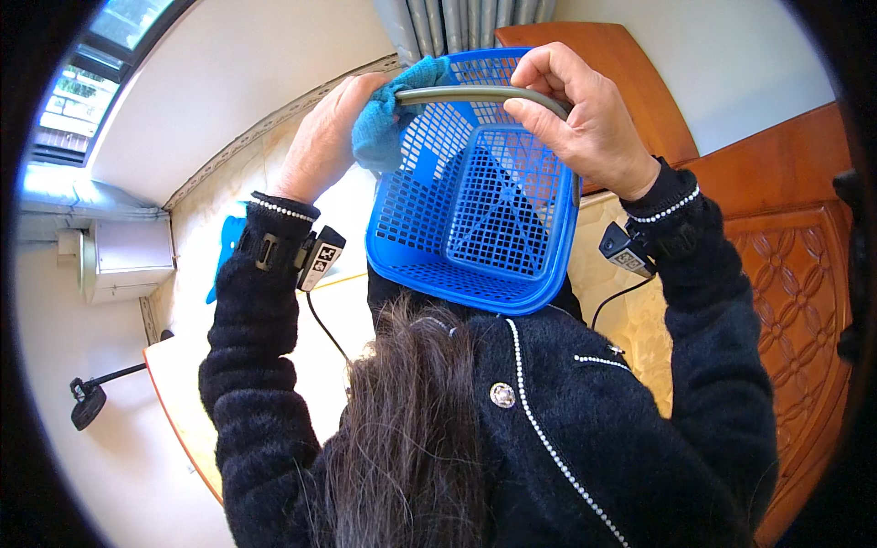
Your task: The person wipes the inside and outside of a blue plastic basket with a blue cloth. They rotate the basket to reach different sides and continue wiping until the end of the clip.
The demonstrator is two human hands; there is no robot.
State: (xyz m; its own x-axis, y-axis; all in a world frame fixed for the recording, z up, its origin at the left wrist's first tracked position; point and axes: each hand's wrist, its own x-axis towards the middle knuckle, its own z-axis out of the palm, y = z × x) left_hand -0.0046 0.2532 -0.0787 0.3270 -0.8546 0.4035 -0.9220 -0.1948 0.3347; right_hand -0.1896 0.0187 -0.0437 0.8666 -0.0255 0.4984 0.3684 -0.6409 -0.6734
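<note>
A blue plastic lattice basket (388, 247) is in front of my body, its open top facing me. Its olive-grey curved handle (457, 94) arches across the upper part. My right hand (585, 114) grips the handle's right end between thumb and fingers. At the handle's left end, my left hand (333, 132) is closed on a teal knitted cloth (376, 137), which is wrapped around the handle there. The cloth hides most of my left fingertips. Through the basket's mesh floor, dark and pale patches show.
A carved wooden headboard or panel (790, 292) stands to the right, with another wooden board (630, 87) at the far side. Grey curtains (466, 23) hang beyond the basket. A white cabinet (128, 260) and a bright blue object (228, 247) are at left.
</note>
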